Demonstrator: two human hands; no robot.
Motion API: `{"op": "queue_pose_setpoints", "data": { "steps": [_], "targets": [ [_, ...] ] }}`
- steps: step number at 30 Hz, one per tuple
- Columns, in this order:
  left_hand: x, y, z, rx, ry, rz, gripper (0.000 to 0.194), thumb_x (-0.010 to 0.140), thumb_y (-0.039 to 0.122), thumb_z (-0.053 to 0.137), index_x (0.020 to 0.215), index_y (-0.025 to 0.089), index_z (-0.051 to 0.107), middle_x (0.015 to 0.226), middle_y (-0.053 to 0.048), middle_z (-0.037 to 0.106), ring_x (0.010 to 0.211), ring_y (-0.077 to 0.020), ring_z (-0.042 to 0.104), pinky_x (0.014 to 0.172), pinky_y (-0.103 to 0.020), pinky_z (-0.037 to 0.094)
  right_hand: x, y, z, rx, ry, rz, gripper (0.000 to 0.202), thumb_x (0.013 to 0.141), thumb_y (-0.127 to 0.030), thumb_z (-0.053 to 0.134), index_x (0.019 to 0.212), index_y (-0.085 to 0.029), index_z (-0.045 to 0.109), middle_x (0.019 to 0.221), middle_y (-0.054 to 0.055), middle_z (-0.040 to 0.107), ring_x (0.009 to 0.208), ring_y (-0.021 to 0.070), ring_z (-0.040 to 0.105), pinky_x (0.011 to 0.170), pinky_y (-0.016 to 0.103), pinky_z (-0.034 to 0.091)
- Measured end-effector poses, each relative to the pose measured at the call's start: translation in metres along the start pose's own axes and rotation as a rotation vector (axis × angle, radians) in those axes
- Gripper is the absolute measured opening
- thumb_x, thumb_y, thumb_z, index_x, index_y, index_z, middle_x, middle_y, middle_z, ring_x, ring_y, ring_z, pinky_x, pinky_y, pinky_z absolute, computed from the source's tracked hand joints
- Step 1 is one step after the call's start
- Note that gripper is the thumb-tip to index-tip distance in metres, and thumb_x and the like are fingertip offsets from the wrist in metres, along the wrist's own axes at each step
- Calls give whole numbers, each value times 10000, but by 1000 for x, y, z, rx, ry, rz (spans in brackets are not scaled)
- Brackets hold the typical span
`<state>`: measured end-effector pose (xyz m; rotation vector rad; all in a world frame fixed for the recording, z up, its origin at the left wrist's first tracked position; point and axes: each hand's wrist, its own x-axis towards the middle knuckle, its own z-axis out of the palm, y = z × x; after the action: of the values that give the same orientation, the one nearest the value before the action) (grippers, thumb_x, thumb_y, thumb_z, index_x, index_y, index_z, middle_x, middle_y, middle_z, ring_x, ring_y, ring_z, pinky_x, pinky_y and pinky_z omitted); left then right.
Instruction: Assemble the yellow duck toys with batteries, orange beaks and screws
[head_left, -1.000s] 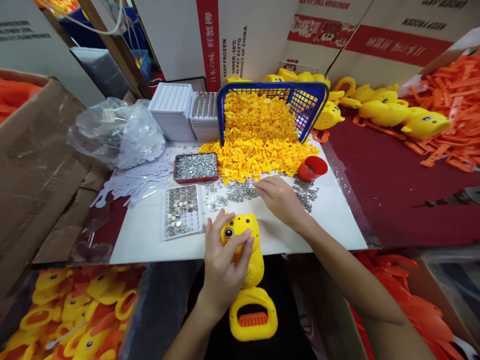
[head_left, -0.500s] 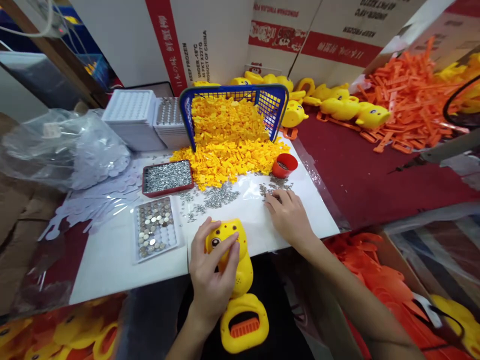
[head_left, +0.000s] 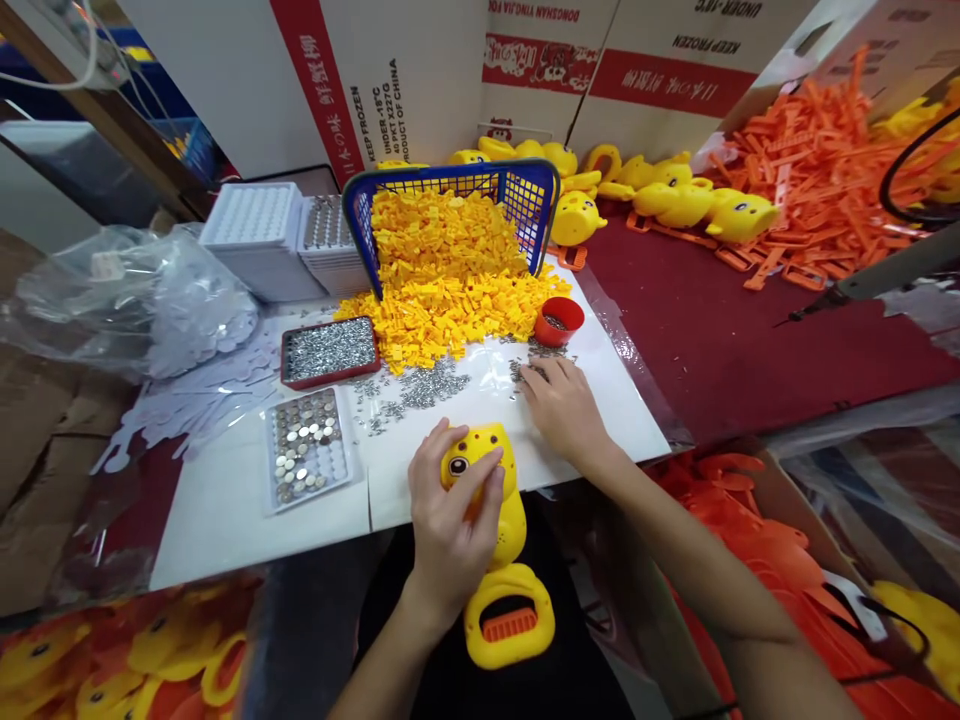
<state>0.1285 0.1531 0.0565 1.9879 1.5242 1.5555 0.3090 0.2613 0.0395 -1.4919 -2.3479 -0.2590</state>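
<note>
My left hand [head_left: 457, 525] is wrapped round the head of a yellow duck-shaped plastic toy [head_left: 510, 530]. The toy stands over my lap, with screw holes along its head and a ring handle with an orange grip at its lower end. My right hand [head_left: 566, 410] rests on the table with curled fingers, its fingertips down in a small heap of dark screws [head_left: 517, 370]. Whatever lies between those fingertips is hidden. Just behind that hand stands a red cup [head_left: 559, 323] with screws inside. Loose silver metal bits [head_left: 427, 388] are scattered to the left.
A blue basket [head_left: 358, 225] lies tipped, spilling small yellow plastic parts [head_left: 450, 320]. On the left are a red tray of metal bits [head_left: 330, 352], a white tray of round cells [head_left: 307, 450] and stacked white trays [head_left: 251, 220]. Yellow toys and orange parts [head_left: 810, 170] lie back right.
The view has shifted a little. My left hand and the toy have moved right, nearer my right hand. My right hand stays at the screws.
</note>
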Motion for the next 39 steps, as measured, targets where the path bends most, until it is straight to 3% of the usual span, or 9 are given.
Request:
{"op": "queue_pose_setpoints", "data": {
  "steps": [5,14,23,26,31,33,39],
  "targets": [
    [-3,-1,-1,-3,27,7,209,910,83,662,1090,179,706,1266,-121,569,1297,-287,564,1070,-468,514,5,-1,-3,52,-13,-55,273,912,-41,475,897,-163,719,915,130,689,894,275,555,818,398,451],
    [1,-1,4,13,31,7,190,913,106,661,1073,199,704,1233,-111,582,1259,-299,581,1043,-514,518,7,27,-7,185,126,-8,280,975,-90,458,1043,-152,723,984,107,761,897,249,632,825,379,541],
    [9,7,4,103,-17,25,157,924,132,646,1046,196,721,1221,-138,616,1257,-346,594,1018,-584,509,-4,3,-24,295,137,48,226,949,-127,515,935,-186,733,827,94,750,839,259,636,763,400,511],
    [11,10,4,127,-28,13,165,939,143,624,1052,195,733,1214,-150,628,1253,-357,600,1007,-591,508,-3,-4,-32,388,134,80,192,956,-171,535,925,-187,724,856,93,758,825,240,667,758,387,546],
    [9,11,7,146,8,10,179,930,157,655,1084,217,723,1197,-125,673,1264,-344,624,1055,-586,483,-12,-32,-67,854,13,144,107,958,-275,615,982,-200,687,874,32,754,761,160,717,696,272,595],
    [8,11,7,132,28,27,224,915,147,677,1127,217,702,1181,-112,702,1289,-338,620,1087,-582,471,-16,-41,-81,939,14,102,60,950,-224,629,974,-199,678,856,24,738,756,145,700,700,258,588],
    [3,9,5,103,19,119,292,902,66,666,1168,183,691,1115,-111,768,1336,-371,581,1115,-619,458,-23,-51,-95,535,57,-263,275,964,-63,490,1169,-162,645,915,85,743,806,197,664,727,346,579]
  ]
}}
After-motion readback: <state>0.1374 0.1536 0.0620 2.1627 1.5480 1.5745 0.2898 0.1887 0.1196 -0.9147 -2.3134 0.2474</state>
